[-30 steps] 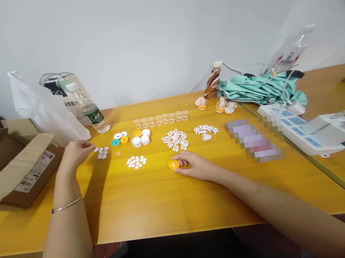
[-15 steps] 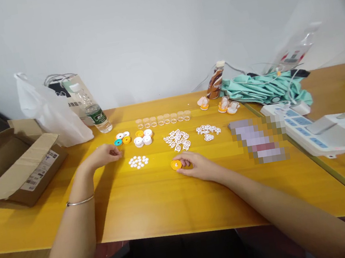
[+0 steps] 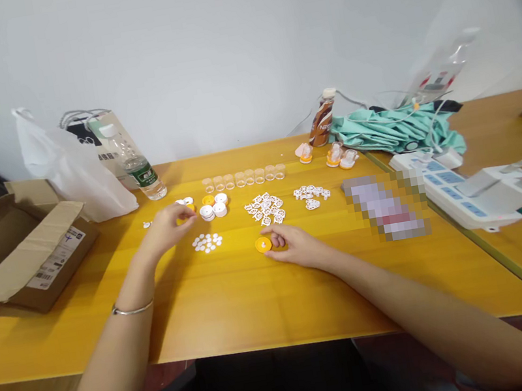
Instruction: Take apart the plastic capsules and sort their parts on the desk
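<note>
My right hand [image 3: 293, 245] holds a round orange-yellow plastic cap [image 3: 263, 245] by its edge, a small white piece at its centre. With fingertips pinched together, my left hand [image 3: 170, 228] hovers by the small round caps; whatever it may hold is too small to make out. Behind its fingers, one cluster of caps [image 3: 186, 201] is partly covered. Beside that stand white caps [image 3: 219, 209] and a yellow cap [image 3: 208, 200]. Small white discs [image 3: 207, 243] lie below my left fingers. White openwork pieces [image 3: 265, 208] are spread beyond my right hand, with a smaller group [image 3: 311, 194] to their right.
Clear little cups [image 3: 240, 179] line up at the back. Orange-and-clear assembled pieces [image 3: 334, 155] stand near a brown bottle [image 3: 323, 118]. A carton [image 3: 59, 254], white bag [image 3: 73, 169] and water bottle [image 3: 141, 171] are at left; a power strip [image 3: 459, 194] lies at right.
My left hand has moved right, towards the caps, uncovering a small white piece on the table to its left. My right hand keeps the yellow cap in nearly the same place.
</note>
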### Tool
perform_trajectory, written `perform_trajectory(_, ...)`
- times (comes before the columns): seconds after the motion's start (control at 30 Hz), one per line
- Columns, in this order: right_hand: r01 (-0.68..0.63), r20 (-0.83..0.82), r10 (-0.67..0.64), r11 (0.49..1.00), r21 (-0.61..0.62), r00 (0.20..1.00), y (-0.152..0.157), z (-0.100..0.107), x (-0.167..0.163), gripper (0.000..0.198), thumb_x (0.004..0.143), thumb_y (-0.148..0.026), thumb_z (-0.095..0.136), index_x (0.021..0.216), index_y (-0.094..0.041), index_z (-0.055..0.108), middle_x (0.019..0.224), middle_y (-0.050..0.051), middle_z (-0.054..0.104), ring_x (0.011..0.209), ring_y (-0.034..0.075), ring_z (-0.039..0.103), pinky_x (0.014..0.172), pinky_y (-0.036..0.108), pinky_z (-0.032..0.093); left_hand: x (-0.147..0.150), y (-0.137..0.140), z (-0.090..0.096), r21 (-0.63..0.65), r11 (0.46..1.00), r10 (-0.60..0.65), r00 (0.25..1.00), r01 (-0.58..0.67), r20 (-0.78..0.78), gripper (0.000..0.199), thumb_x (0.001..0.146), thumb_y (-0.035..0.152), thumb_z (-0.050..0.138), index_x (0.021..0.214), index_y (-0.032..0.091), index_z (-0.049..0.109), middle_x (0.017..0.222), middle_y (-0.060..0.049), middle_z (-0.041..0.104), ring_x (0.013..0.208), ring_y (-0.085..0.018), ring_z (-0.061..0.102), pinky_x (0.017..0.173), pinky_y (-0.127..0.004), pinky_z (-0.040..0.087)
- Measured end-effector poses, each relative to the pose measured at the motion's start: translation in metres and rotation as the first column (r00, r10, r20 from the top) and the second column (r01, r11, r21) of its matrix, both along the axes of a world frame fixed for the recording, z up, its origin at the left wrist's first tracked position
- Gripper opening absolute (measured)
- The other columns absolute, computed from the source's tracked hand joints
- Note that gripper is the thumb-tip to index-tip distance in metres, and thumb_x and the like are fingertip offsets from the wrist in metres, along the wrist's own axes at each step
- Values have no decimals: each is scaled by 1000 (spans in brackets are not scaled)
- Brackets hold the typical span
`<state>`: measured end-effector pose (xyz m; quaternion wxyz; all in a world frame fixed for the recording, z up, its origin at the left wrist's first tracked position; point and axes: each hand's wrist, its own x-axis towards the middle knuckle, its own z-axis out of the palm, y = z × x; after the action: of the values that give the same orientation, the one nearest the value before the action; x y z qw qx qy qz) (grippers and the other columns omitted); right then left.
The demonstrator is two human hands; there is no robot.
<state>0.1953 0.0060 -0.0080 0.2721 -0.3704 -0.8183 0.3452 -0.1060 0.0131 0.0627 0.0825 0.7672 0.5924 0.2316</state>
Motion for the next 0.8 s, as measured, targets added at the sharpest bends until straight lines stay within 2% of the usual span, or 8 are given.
perform_trajectory(0.1,13,-7,-13,1000,-24,1000,-1,1,1,36,69,-28,64,100,-18,49,71,-4,47,61,10,45,60,25,40,42,-12,-7,23,956,-292,955,291,54,24,80,37,52,93,19,62,92,-5,63,86,-18,58,78,-30,45)
perform_trajectory(0.17,-7,-20,6,999,-38,1000,-1,2,2,38,68,-28,65,100,-19,46,72,-4,47,62,10,46,60,24,40,68,-20,-17,-15,907,-420,905,422,62,32,80,40,55,106,21,58,103,-6,60,95,-19,56,85,-33,44)
perform_trajectory(0.3,-56,-54,54,997,-44,997,-3,7,4,39,67,-24,65,97,-19,41,73,-4,46,63,10,44,60,24,39,99,-30,-37,-36,865,-499,866,500,40,38,77,42,60,108,20,57,102,-8,58,94,-21,54,83,-34,44)
perform_trajectory(0.47,-85,-44,83,995,-51,996,-2,8,7,39,65,-16,63,95,-20,40,77,-3,46,67,11,44,63,25,39,107,-32,-46,-47,882,-458,875,470,155,24,78,36,59,95,20,59,92,-6,56,83,-17,54,73,-30,45)
perform_trajectory(0.63,-97,-33,96,994,-45,995,-2,8,9,40,65,-23,65,96,-19,39,80,-1,46,71,12,45,66,27,41,97,-28,-28,-16,911,-387,867,413,313,27,77,37,61,98,20,59,92,-4,59,84,-15,55,72,-27,44)
perform_trajectory(0.7,-97,-24,96,994,-49,995,-2,9,9,41,66,-25,65,96,-19,39,79,-1,45,71,12,45,66,27,41,81,-21,-17,74,955,-296,900,288,321,29,76,37,61,100,20,59,95,-5,60,86,-16,56,71,-27,43)
perform_trajectory(0.77,-94,-19,93,994,-58,996,-2,9,8,39,67,-27,65,94,-19,39,79,-2,44,71,12,45,66,27,40,56,-10,-9,171,983,-113,943,61,314,31,77,38,58,101,19,58,98,-6,61,86,-16,56,71,-27,43)
perform_trajectory(0.8,-90,-16,89,994,-64,996,-2,10,8,37,68,-27,64,93,-19,39,78,-2,44,70,12,45,65,27,40,42,-5,-7,216,974,3,953,-72,304,32,77,39,58,101,18,59,99,-6,61,86,-16,56,73,-27,43)
